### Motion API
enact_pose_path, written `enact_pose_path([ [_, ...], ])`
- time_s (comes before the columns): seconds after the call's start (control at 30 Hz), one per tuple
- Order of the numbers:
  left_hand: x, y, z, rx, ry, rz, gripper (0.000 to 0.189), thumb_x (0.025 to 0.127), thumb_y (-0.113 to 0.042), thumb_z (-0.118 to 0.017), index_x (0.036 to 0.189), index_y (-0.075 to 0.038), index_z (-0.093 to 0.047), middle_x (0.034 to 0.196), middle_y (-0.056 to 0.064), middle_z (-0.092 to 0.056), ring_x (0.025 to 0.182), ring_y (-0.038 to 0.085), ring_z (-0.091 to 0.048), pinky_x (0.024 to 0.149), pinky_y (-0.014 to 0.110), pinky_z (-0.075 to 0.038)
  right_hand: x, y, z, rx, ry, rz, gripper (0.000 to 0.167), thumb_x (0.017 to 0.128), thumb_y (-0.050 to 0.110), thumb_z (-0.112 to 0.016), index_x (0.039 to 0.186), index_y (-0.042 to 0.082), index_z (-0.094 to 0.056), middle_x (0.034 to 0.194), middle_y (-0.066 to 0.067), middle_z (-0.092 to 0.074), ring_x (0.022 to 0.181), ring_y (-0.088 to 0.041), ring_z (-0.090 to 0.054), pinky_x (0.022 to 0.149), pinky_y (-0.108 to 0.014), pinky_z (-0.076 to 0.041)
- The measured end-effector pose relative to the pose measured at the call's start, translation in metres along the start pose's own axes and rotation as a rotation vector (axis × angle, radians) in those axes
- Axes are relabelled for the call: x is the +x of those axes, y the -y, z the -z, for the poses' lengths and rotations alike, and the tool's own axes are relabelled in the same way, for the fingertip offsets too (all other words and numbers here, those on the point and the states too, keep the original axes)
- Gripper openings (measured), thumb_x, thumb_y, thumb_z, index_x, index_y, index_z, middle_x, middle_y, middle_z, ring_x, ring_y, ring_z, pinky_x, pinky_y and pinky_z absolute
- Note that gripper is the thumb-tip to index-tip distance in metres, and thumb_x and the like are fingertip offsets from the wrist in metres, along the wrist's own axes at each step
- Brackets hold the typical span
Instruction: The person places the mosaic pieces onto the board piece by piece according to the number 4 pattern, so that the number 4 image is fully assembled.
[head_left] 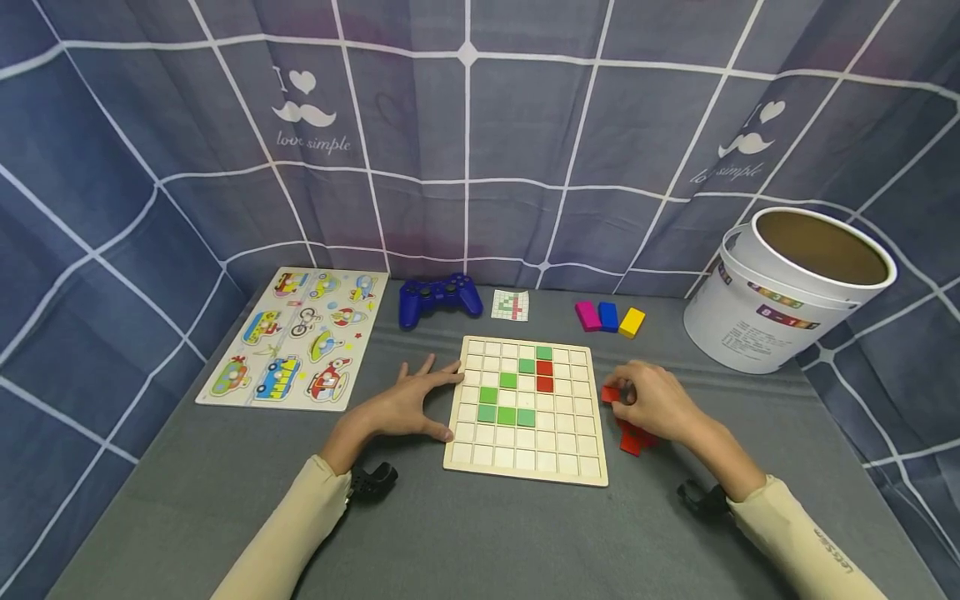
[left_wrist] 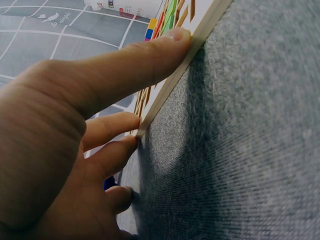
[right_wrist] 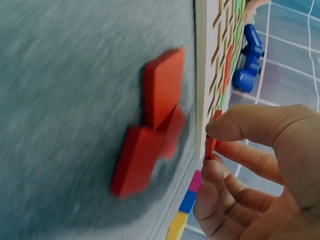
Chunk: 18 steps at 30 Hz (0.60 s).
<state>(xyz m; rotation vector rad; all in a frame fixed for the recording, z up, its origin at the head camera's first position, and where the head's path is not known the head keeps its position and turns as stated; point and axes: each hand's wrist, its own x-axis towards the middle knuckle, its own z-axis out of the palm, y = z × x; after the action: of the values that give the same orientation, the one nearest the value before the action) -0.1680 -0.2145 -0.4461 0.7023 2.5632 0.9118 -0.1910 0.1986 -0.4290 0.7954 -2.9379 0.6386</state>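
Note:
A square wooden grid board (head_left: pixel 525 454) lies flat at the middle of the table, with several green tiles (head_left: pixel 507 416) and two red tiles (head_left: pixel 544 384) set in its cells. My left hand (head_left: pixel 405 406) rests at the board's left edge, thumb and fingertips touching the rim, fingers spread. Beyond the right edge my right hand (head_left: pixel 656 402) pinches a single red tile (right_wrist: pixel 212 137) between thumb and fingers. Below that hand several loose red tiles (right_wrist: pixel 165 92) lie overlapping on the cloth, partly covered by the hand in the head view.
A small pattern card (head_left: pixel 510 305) and a blue game controller (head_left: pixel 439 297) lie behind the board. Magenta, blue and yellow blocks (head_left: pixel 608 317) sit at the back right, near a white bucket (head_left: pixel 757 321). A picture puzzle board (head_left: pixel 296 342) lies at the left.

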Motion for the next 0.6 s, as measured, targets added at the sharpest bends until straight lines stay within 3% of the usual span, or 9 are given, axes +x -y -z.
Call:
enact_pose_path([
  [0.3,0.0,0.001,0.0,0.001,-0.001,0.02,0.095,0.076,-0.035,-0.089,0.155,-0.014,-0.04,0.166,-0.001,-0.016,0.15,0.037,0.005,0.113,0.064,0.012,0.013,0.02,-0.009,0.036,-0.006,0.05,0.027,0.074,0.01,-0.083,0.098,0.01,-0.071,0.087,0.001,-0.061,0.067,-0.009,-0.053,0.061,-0.03,-0.044],
  [0.6,0.0,0.001,-0.001,-0.003,0.006,0.02,0.095,0.076,-0.035,-0.088,0.155,-0.014,-0.04,0.166,-0.001,-0.016,0.15,0.037,0.006,0.113,0.064,0.013,0.023,0.038,-0.019,0.039,0.012,0.099,0.025,0.073,0.011,-0.083,0.095,0.013,-0.073,0.08,0.003,-0.057,0.067,-0.011,-0.051,0.058,-0.029,-0.042],
])
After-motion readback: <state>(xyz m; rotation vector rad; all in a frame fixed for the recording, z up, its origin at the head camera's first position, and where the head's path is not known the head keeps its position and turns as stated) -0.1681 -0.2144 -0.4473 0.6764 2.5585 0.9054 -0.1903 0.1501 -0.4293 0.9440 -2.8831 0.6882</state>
